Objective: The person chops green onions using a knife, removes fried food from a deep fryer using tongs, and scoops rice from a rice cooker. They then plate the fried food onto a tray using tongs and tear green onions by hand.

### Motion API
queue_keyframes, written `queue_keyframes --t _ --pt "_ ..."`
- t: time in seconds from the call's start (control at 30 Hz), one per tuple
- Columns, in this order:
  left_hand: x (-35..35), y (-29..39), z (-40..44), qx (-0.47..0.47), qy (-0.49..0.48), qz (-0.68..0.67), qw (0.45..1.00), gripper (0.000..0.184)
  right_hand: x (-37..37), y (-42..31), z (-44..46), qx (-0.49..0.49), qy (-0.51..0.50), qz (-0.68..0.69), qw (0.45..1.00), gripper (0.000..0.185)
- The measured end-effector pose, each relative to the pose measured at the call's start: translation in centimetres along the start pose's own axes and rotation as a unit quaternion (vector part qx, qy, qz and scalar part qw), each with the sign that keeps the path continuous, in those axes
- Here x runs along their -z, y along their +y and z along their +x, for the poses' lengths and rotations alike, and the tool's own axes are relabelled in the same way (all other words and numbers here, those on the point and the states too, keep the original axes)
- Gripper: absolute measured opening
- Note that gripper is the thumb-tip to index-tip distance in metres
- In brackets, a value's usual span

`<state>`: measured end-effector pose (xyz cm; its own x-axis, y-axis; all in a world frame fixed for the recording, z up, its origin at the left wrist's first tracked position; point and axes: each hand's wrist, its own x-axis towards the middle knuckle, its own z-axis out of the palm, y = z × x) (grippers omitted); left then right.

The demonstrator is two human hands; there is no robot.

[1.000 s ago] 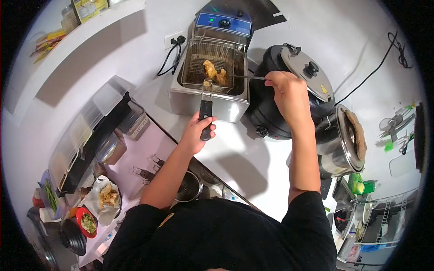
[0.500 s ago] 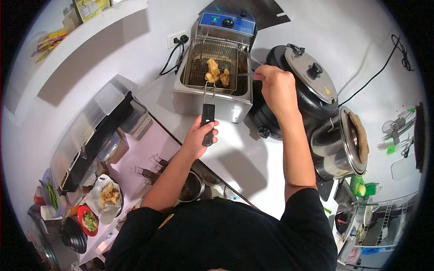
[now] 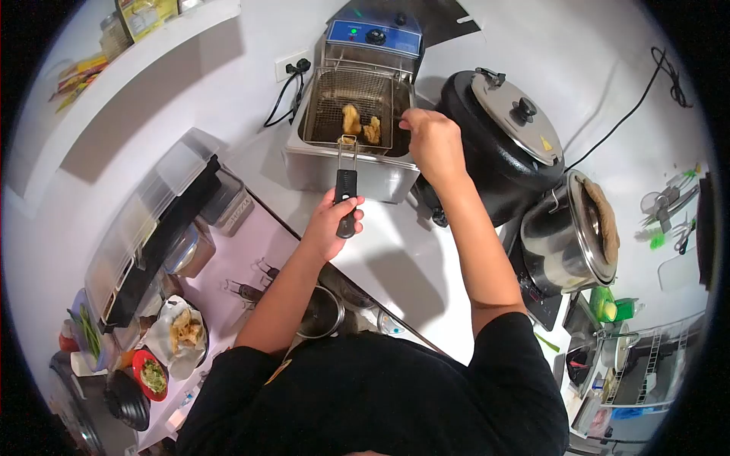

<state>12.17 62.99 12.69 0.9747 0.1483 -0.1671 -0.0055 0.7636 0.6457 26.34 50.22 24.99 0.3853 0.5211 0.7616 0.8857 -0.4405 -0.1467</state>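
Observation:
A wire fryer basket (image 3: 350, 87) sits in the steel deep fryer (image 3: 350, 176), holding a few golden fried pieces (image 3: 350, 119) near its front. My left hand (image 3: 328, 222) is closed around the black basket handle (image 3: 347, 190). Over the fryer's right rim, my right hand (image 3: 437, 144) is pinched shut. Half a second ago a thin metal utensil reached from these fingers to the food; now it is mostly hidden, pointing away from me or down.
Right of the fryer stand a black soup kettle (image 3: 475, 163) and a steel pot (image 3: 544, 235) with a cloth on its lid. A plug and cord (image 3: 285, 99) run along the left wall. Fried food on a paper-lined plate (image 3: 171, 334) and a red bowl (image 3: 149, 375) lie at left.
My right hand has moved left and slightly down, nearer the basket. The fried pieces have shifted apart, with one now low by the basket's front. My left hand keeps its grip.

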Motion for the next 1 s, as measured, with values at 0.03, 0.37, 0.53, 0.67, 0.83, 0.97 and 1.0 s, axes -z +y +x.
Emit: queue_keyframes --t 0.03,0.37,0.53,0.67,0.83,0.97,1.0 --pt "-0.1 0.2 0.2 0.006 0.003 -0.005 1.0 0.024 1.0 -0.8 0.0 0.0 -0.01 0.0 1.0 0.015" --pt "-2.1 2.5 2.6 0.006 0.044 -0.048 0.998 0.025 3.7 -1.7 0.5 -0.027 -0.073 -0.012 0.997 0.014" --pt "-2.0 3.0 -0.6 -0.013 0.01 -0.072 0.997 0.028 4.0 -1.5 -0.9 -0.034 0.01 -0.014 0.999 0.012" --pt "-0.3 2.0 1.2 -0.019 -0.007 -0.08 0.997 0.037 4.6 -2.4 -1.3 -0.063 0.074 -0.03 0.995 0.013" --pt "-2.4 2.6 -0.6 -0.025 0.034 -0.057 0.997 0.04 4.1 -1.2 -2.1 -0.081 0.064 -0.031 0.994 0.011" --pt "-2.4 3.2 0.4 -0.015 0.015 -0.059 0.998 0.032 0.7 0.5 -1.8 -0.048 0.062 -0.054 0.995 0.016" --pt "-2.0 2.9 1.3 -0.012 0.003 -0.066 0.998 0.028 -1.1 1.4 -1.8 -0.056 0.045 -0.046 0.996 0.016"
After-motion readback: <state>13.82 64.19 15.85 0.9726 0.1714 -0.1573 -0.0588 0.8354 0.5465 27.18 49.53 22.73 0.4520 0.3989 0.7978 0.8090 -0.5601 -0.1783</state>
